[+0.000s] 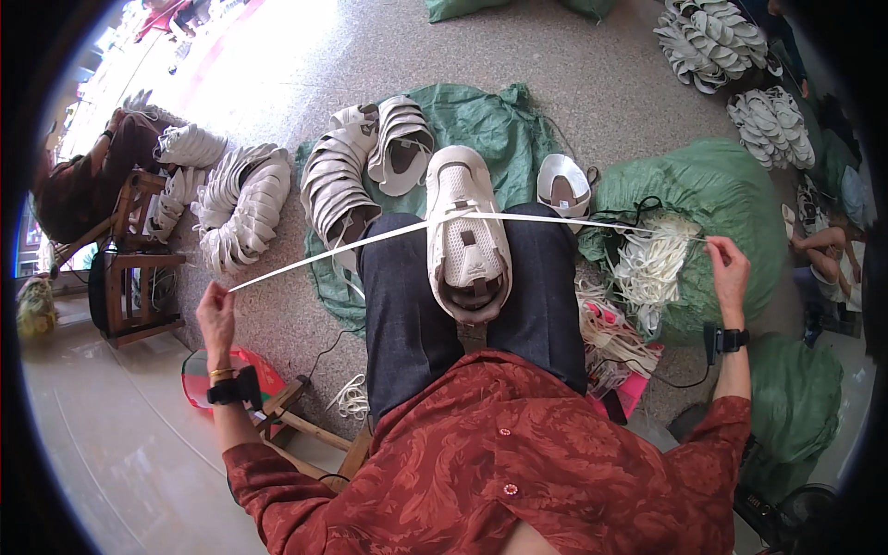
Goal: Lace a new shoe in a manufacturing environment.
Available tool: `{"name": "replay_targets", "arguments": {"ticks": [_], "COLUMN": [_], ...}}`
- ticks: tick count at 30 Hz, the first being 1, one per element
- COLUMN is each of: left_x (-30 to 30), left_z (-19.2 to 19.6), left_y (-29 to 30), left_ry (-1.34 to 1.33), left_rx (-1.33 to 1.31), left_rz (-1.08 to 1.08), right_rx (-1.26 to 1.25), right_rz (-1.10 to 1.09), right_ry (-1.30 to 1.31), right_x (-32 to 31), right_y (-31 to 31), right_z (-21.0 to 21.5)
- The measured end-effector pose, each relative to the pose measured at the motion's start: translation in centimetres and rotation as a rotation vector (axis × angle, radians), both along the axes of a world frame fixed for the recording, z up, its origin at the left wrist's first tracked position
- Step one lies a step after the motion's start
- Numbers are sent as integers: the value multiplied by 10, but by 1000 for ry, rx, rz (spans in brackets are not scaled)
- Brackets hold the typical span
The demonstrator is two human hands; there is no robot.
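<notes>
A white sneaker upper rests between my thighs, its toe pointing away from me and its opening toward me. One white shoelace runs through it near the toe end of the lacing and stretches out to both sides. At the far left, my left hand pinches one end of the lace. Out to the right, my right hand pinches the other end. Beyond my right knee lies a bundle of loose white laces, and the right stretch of lace passes above it.
Nested rows of uppers lie on a green sack, with another row further left. A single upper sits by my right knee. A stuffed green sack stands at right. A wooden stool and other people are nearby.
</notes>
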State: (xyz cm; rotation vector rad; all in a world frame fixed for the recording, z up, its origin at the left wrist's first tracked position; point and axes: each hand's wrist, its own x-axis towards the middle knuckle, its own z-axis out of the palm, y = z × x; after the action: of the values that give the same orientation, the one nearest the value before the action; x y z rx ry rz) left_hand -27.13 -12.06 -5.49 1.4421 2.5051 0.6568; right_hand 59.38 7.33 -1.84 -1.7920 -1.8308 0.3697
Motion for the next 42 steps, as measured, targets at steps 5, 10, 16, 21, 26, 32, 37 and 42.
{"name": "replay_targets", "arguments": {"ticks": [5,10,16,21,26,32,37,42], "left_x": [-64,-92,-104,-107,-92,-65,-30,60], "left_z": [0,12,17,25,36,72,130,84], "left_y": [-19,-23,-25,-27,-13,41,72,80], "left_ry": [54,116,146,131,142,254,105,-303], "left_rx": [16,-25,-85,-127,-174,-17,237,-221], "left_rz": [101,109,126,143,120,-9,110,-202], "right_rx": [-28,-32,-51,-89,-97,-380,-271,-523], "right_rz": [-46,-72,-49,-54,-46,-42,-141,96], "right_ry": [-105,-158,-232,-307,-479,-46,634,1043], "right_x": [41,52,63,71,67,39,-26,-116], "right_y": [5,14,22,29,36,60,72,33], "right_z": [7,8,3,-1,-11,-25,10,9]}}
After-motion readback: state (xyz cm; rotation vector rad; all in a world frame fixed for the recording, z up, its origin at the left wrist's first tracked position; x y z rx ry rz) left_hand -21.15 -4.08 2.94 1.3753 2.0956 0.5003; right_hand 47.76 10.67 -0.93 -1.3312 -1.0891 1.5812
